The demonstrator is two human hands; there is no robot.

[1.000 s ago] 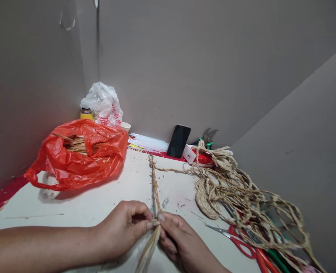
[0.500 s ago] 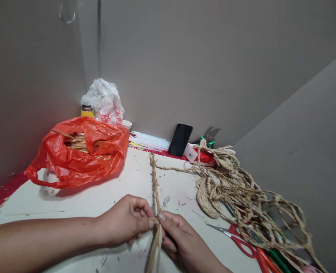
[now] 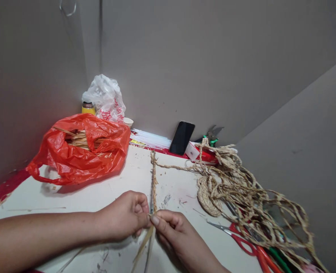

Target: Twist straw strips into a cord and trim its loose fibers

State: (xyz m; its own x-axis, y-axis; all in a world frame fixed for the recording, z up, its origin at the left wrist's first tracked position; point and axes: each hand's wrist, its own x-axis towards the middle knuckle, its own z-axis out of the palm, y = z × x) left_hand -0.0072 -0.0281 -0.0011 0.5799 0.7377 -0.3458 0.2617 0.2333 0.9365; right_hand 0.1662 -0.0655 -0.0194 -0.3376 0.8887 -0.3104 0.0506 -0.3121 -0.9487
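"How are the fingers?"
"The left hand [image 3: 128, 214] and right hand [image 3: 175, 229] meet, thumbs and fingers clamped on the near end of a plant-fibre plait [image 3: 154, 182]."
"Where does it lie?"
"Straight out along the white tabletop [image 3: 139, 170], loose strands [image 3: 143, 246] trailing below the fingertips."
"Beyond?"
"Red-handled scissors [image 3: 249, 244] and heaped braided cord [image 3: 206, 195] to the right, a red plastic bag [image 3: 71, 167] of dry stalks [image 3: 79, 139] at left, a tilted smartphone [image 3: 182, 137] behind."
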